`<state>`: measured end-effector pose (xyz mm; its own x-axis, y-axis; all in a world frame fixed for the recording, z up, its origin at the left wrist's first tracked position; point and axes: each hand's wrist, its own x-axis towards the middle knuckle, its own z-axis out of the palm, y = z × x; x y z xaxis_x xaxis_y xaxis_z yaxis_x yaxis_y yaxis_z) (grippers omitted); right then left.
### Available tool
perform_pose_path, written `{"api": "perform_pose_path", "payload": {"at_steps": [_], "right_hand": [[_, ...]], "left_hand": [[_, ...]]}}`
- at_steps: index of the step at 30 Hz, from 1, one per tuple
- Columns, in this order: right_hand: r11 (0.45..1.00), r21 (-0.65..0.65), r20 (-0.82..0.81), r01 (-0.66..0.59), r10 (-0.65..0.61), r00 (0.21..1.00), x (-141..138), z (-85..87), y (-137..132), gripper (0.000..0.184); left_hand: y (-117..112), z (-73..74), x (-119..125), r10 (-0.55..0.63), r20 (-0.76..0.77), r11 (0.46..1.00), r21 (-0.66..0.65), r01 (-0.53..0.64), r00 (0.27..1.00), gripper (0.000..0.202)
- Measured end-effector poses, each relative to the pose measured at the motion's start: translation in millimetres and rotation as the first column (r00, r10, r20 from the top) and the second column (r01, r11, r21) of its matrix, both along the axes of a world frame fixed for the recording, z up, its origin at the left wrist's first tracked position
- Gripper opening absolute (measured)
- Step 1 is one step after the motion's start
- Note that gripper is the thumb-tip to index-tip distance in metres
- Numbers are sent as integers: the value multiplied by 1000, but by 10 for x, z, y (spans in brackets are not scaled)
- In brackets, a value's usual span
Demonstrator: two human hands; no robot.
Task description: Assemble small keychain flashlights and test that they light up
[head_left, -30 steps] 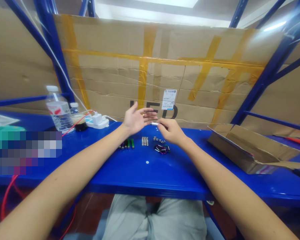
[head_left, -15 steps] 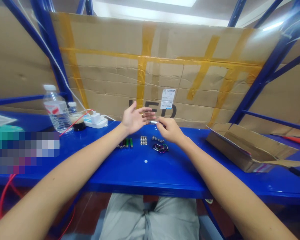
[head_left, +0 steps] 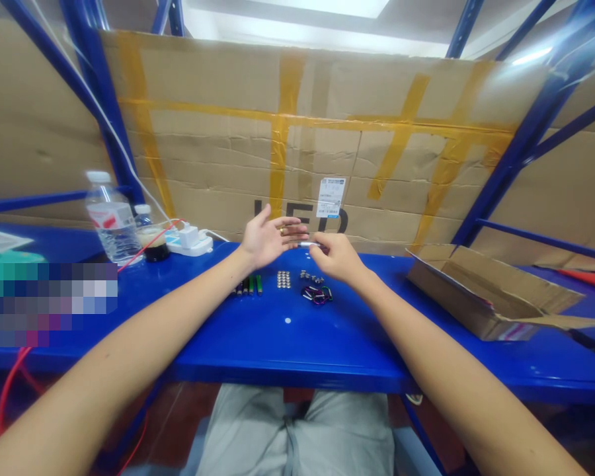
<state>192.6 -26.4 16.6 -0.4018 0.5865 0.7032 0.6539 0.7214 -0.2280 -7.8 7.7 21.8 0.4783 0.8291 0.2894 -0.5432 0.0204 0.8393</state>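
My right hand (head_left: 336,254) is closed around a small silver tube (head_left: 305,244), whose end sticks out to the left; its exact kind is too small to tell. Just left of that end is my left hand (head_left: 272,237), palm showing and fingers stretched out, a ring on one finger. Below the hands, a row of black and green rods (head_left: 250,285) lies partly behind my left wrist. Several small round silver pieces (head_left: 283,279) form a neat grid beside them. Further right are loose silver bits (head_left: 310,276) and a small pile of coloured carabiners (head_left: 317,295).
An open cardboard box (head_left: 476,311) sits on the right of the blue table (head_left: 287,347). A water bottle (head_left: 112,221), a small dark-filled bottle (head_left: 153,244) and a white power strip (head_left: 191,243) stand at the left. A large taped cardboard sheet (head_left: 218,158) closes off the back.
The view has shifted very slightly. My right hand still holds the silver tube, and my left hand stays stretched out close to it.
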Motion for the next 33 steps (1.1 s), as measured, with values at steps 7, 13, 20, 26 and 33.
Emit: {"api": "perform_pose_path", "payload": {"at_steps": [7, 13, 20, 26, 33], "right_hand": [[998, 38, -60, 51, -48, 997, 12, 8, 21, 20], [996, 32, -97, 81, -77, 992, 26, 11, 30, 22], [998, 19, -77, 58, -56, 995, 18, 10, 34, 22], [999, 13, -57, 49, -48, 997, 24, -1, 48, 22], [999, 18, -36, 46, -45, 998, 22, 0, 51, 23]], "left_hand": [[19, -22, 0, -10, -1, 1000, 18, 10, 1000, 68], [9, -17, 4, -10, -4, 1000, 12, 10, 1000, 69], [23, -27, 8, -17, -11, 1000, 18, 17, 1000, 70], [27, -40, 13, -4, -41, 999, 34, 5, 999, 71], [14, -45, 15, -14, -83, 996, 86, 22, 996, 70]]}}
